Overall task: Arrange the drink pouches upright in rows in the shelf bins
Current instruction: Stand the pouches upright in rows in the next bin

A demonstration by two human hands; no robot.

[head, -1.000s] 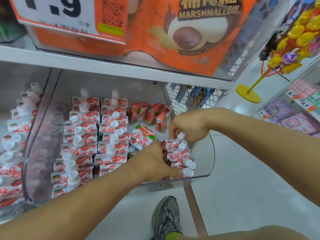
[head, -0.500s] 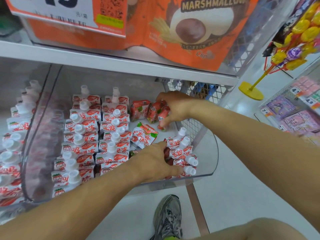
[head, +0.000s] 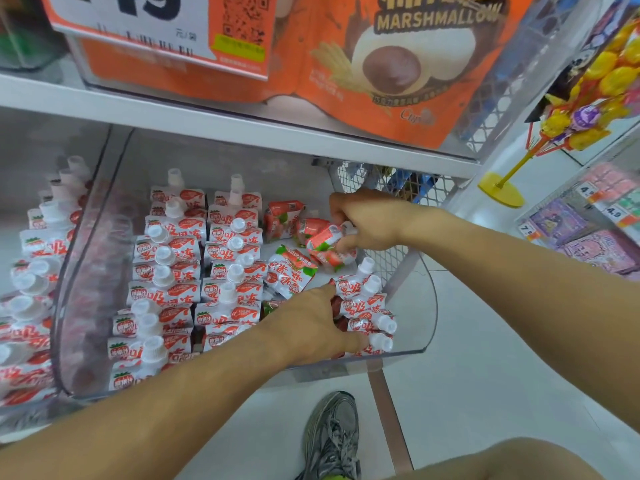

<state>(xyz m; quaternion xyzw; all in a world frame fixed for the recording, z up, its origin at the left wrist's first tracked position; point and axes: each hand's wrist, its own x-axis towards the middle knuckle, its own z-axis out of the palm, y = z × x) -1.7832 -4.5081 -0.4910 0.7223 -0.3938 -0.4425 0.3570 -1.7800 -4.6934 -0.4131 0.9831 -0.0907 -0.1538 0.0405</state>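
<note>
1. We work in a clear curved plastic shelf bin [head: 427, 306] on the lower white shelf, below a big orange marshmallow bag [head: 398, 64].
2. Our right hand [head: 367, 220] reaches to the back right of the bin, its fingers closed around a red-and-white strawberry drink pouch [head: 327, 242] that lies tilted, cap toward the palm.
3. Our left hand [head: 311, 320] presses against the short front-right row of white-capped pouches [head: 367, 306]; fingers are spread on them, and we cannot tell if they grip any.
4. Two full rows of upright pouches [head: 197, 271] fill the bin's left side.
5. One loose pouch [head: 289, 271] lies flat between the hands, and more loose pouches [head: 280, 220] lean at the back.
6. A grey sneaker [head: 334, 438] stands on the floor below.
</note>
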